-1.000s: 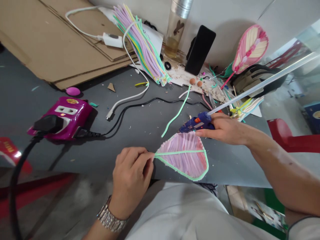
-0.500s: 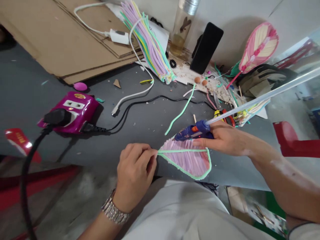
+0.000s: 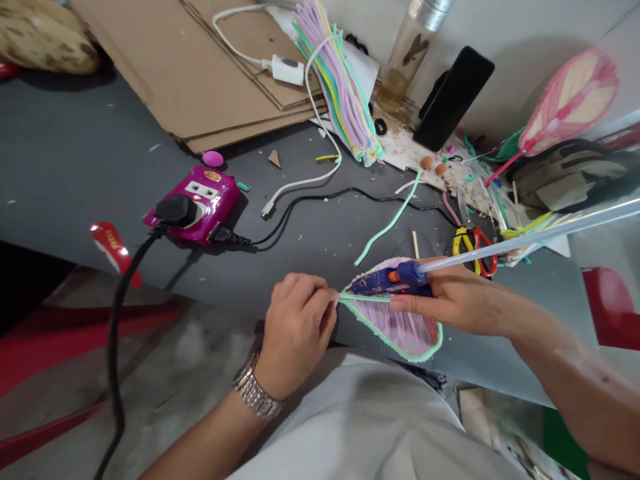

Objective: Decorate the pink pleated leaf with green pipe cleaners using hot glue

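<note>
Between my hands lies a leaf-shaped piece of lilac pipe cleaners, edged in mint green with a green strip along its middle. My left hand, a metal watch on its wrist, pinches the pointed left tip. In my right hand is a blue hot glue gun, with a long clear glue stick out of its back. The gun's nozzle is close to the green edge near the tip; whether it touches I cannot tell. My right thumb lies over the middle strip.
A purple power box with a black plug sits at the left. Black and white cables cross the grey table. Behind are cardboard sheets, a pipe cleaner bundle, a bottle, a phone and scissors.
The glue gun's nozzle has moved down and left along the green edge, nearer the tip. My left hand keeps its pinch. The whole view has shifted, so things appear farther right.
</note>
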A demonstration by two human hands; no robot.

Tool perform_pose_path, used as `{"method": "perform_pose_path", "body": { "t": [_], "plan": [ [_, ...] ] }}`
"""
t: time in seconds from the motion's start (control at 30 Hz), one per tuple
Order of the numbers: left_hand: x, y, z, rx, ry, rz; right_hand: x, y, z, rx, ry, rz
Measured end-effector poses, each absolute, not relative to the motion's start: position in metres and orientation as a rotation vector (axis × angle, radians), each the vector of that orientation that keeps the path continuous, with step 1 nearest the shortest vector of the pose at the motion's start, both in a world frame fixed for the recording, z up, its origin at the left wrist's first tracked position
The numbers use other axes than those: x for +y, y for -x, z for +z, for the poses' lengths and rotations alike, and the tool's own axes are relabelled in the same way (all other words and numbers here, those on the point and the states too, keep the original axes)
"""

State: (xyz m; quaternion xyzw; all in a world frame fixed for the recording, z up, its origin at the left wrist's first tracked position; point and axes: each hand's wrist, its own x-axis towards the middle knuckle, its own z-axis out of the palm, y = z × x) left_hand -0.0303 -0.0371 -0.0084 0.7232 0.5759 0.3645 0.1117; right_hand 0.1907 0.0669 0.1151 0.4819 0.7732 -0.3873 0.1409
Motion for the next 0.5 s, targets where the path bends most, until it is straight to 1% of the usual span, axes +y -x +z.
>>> {"method": "perform_pose_path", "body": {
  "t": [0.17,0.37,0.5],
  "plan": [
    [-0.0371,0.0306,-0.0088,1.684,-2.123,1.059,0.0676,-0.1876,0.1156,2.253,-1.341,-1.17],
    [-0.0363,0.0302,-0.0094,1.675,-2.113,1.079,0.0682,-0.1957,0.1115,2.212,-1.413,-1.028],
    [-0.0365,0.0297,-0.0097,1.685,-2.113,1.081,0.0693,-0.1925,0.1141,2.251,-1.341,-1.102]
  ]
}}
